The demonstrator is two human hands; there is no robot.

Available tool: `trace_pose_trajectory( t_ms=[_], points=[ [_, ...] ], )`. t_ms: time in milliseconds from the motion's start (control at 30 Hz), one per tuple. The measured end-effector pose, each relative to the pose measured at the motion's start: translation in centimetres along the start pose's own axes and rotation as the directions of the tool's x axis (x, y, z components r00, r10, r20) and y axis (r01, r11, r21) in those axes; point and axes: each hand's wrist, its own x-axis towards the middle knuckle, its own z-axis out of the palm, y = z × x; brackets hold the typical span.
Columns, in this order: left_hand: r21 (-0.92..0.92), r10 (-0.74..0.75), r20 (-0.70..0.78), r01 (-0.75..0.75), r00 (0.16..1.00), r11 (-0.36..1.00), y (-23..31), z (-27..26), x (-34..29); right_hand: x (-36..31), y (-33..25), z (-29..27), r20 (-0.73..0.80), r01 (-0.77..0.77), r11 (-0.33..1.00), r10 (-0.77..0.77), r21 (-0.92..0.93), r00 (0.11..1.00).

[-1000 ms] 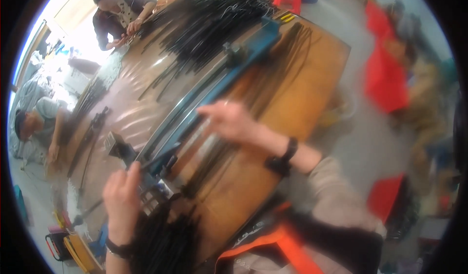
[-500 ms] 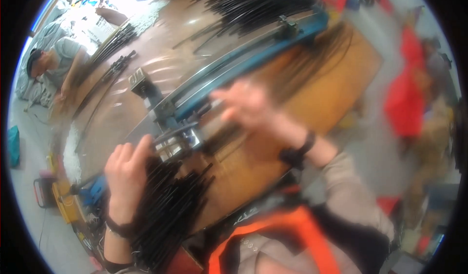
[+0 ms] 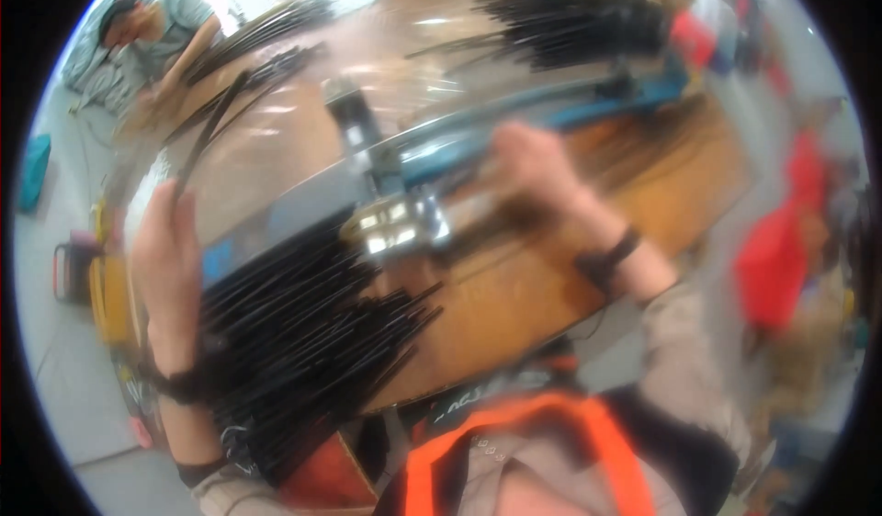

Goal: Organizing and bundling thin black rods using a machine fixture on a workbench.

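My left hand (image 3: 167,263) is closed round a thin black rod (image 3: 213,128), which slants up and to the right from the fingers. To its right, a large pile of similar black rods (image 3: 303,309) covers the bench's near left part. My right hand (image 3: 533,165) is smeared by motion but looks curled, over the near side of a long blue rail (image 3: 588,112); what it holds, if anything, cannot be made out. A shiny metal block fixture (image 3: 390,226) sits between my hands, at the left end of the rail.
More black rods lie at the far right (image 3: 574,24) and far left (image 3: 276,29) of the bench. A wooden board (image 3: 496,286) forms its near side. A person (image 3: 170,38) leans in at the far left. A yellow stand (image 3: 112,295) is left of the bench.
My left hand has left the metal fixture and swung left, now with a black rod raised in it. My right hand's spread fingers have curled in. The view has shifted too.
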Motion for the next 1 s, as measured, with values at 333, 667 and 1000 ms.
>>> trace_pose_trajectory(
  t_ms=[333, 667, 1000],
  points=[
    [-0.149, -0.175, 0.059, 0.182, 0.983, 0.972, -1.7, -2.0, -5.0, 11.7, -8.8, 8.3, 0.196, 0.061, 0.871, -0.177, 0.487, 0.964],
    [-0.182, -0.268, 0.103, 0.283, 0.958, 0.942, -3.2, -0.8, -6.4, 14.3, -11.8, 11.3, 0.613, 0.156, 0.977, -0.215, 0.148, 0.760],
    [-0.080, -0.131, 0.133, 0.143, 0.982, 0.987, -6.3, 2.0, -7.1, 7.9, 2.8, -0.6, 0.292, 0.409, 0.832, -0.313, -0.374, 0.904]
  ],
)
